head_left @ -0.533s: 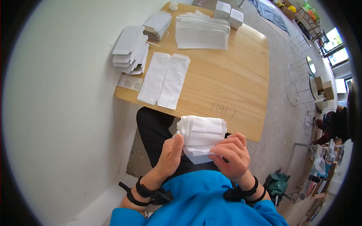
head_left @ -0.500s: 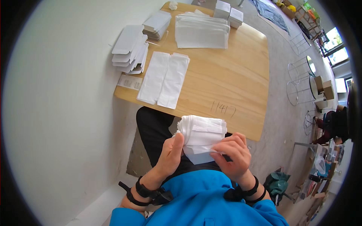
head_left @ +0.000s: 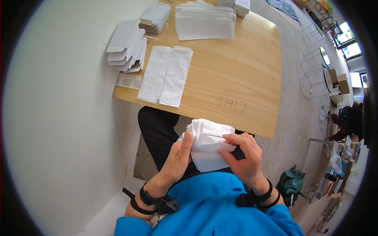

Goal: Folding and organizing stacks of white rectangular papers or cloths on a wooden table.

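Over my lap I hold a thick bundle of thin white sheets [head_left: 203,131], possibly flat bags; their exact kind does not show. My left hand [head_left: 176,159] is closed on its left side, thumb on top and the other fingers mostly hidden underneath. Between thumb and fingertips, my right hand [head_left: 246,157] pinches the edge of a semi-see-through flap [head_left: 210,146] of the top sheet. Below that flap a bluish-white part [head_left: 212,162] of the bundle hangs toward me. Just beyond stands the wooden table [head_left: 232,70], its near edge close to the bundle.
Two white folded stacks [head_left: 154,74] lie side by side on the table's left. Flat white cartons [head_left: 126,43] are piled behind them by the wall. A wide pile of white sheets [head_left: 204,23] and small white boxes [head_left: 241,7] sit at the far edge.
My right hand has moved up and slightly away from me, lifting the pinched flap over the bundle. My left hand keeps its hold. The whole view has shifted slightly.
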